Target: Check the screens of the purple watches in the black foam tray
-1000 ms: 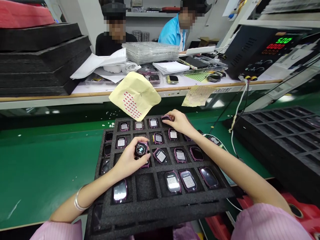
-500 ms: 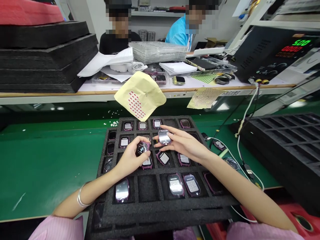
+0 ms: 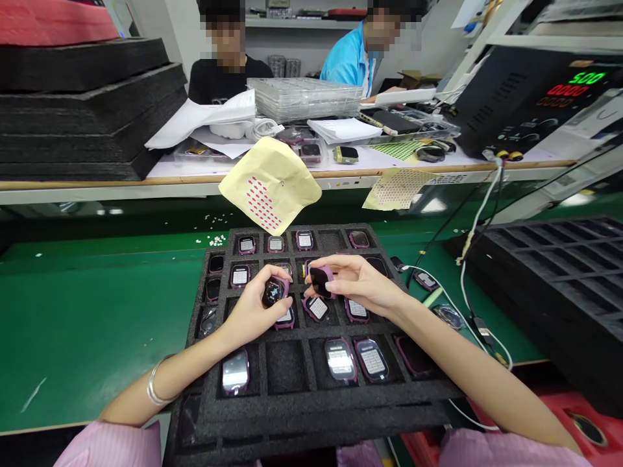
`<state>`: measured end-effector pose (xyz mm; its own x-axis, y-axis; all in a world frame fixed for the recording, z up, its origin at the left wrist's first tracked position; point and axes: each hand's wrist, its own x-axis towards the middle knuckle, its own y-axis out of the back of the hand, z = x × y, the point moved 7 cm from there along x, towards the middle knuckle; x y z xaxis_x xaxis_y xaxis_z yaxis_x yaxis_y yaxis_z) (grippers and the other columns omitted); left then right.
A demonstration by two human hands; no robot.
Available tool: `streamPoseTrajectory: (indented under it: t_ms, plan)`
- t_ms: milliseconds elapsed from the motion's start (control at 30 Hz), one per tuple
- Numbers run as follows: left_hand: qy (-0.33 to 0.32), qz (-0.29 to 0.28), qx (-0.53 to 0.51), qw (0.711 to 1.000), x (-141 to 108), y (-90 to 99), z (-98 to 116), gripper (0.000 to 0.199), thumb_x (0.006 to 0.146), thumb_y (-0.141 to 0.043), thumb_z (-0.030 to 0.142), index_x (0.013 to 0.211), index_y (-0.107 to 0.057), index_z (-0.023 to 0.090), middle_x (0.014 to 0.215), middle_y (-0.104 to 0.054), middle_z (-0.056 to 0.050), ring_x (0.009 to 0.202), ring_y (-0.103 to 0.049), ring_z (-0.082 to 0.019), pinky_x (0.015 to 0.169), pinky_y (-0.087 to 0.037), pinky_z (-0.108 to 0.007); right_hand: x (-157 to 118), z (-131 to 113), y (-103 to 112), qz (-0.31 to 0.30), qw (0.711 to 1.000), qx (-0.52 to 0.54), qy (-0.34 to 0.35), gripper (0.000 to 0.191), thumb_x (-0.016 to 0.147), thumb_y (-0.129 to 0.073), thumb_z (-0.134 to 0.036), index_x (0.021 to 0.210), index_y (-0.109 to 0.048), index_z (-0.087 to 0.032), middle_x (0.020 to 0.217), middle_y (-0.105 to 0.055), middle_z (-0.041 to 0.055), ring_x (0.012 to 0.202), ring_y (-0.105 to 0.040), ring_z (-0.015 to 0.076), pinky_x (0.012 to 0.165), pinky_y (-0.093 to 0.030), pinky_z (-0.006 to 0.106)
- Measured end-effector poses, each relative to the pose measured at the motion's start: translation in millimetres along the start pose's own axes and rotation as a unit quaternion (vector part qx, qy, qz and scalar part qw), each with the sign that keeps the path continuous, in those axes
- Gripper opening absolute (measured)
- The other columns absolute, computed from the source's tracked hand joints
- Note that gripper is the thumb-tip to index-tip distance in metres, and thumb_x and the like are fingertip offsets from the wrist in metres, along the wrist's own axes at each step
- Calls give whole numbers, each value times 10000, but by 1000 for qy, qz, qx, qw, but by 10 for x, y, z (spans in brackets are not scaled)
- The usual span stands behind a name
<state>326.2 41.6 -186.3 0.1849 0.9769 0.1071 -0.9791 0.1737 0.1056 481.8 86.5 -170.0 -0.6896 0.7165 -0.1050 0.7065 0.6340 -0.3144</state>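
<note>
Since the earlier frame, a dark-screened smartwatch (image 3: 320,281) has been turned over toward its edge in the fingers, its purple case side now exposed, while the hands have hardly been shifted. At the far left, a stack of black foam trays (image 3: 82,123) is set on the shelf. By the left hand (image 3: 253,303), a lit smartwatch (image 3: 275,292) is gripped between thumb and fingers, its dial showing, above a pocketed foam tray (image 3: 311,407) in which other purple-cased watches (image 3: 372,359) are laid. Just to its right, the dark-screened smartwatch is pinched, tilted, by the right hand (image 3: 366,283) above the same tray; the two are held apart. The step in hand seems to be the turning of one watch beside the other. For any next move, both grips would need to be kept secure and clear of the screens.
</note>
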Motion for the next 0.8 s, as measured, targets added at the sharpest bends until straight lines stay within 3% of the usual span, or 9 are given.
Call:
streamPoseTrajectory:
  t_ms: [233, 800]
  plan:
    - [-5, 1, 14, 1000, -4, -11, 22, 225, 784, -583, 121, 980, -511, 206, 863, -534, 23, 480, -419, -43, 526, -389, -220, -11, 34, -46, -28, 999, 23, -21, 454, 766, -770, -227, 1193, -630, -164, 1067, -698, 111, 925, -702, 255, 897, -496, 395]
    - [-7, 1, 27, 1000, -20, -15, 16, 230, 794, -571, 132, 1001, -501, 205, 863, -520, 21, 504, -423, -41, 524, -395, -192, -3, 56, -41, -26, 999, 25, -10, 422, 739, -784, -213, 1142, -668, -166, 1009, -720, 109, 882, -712, 259, 874, -521, 420]
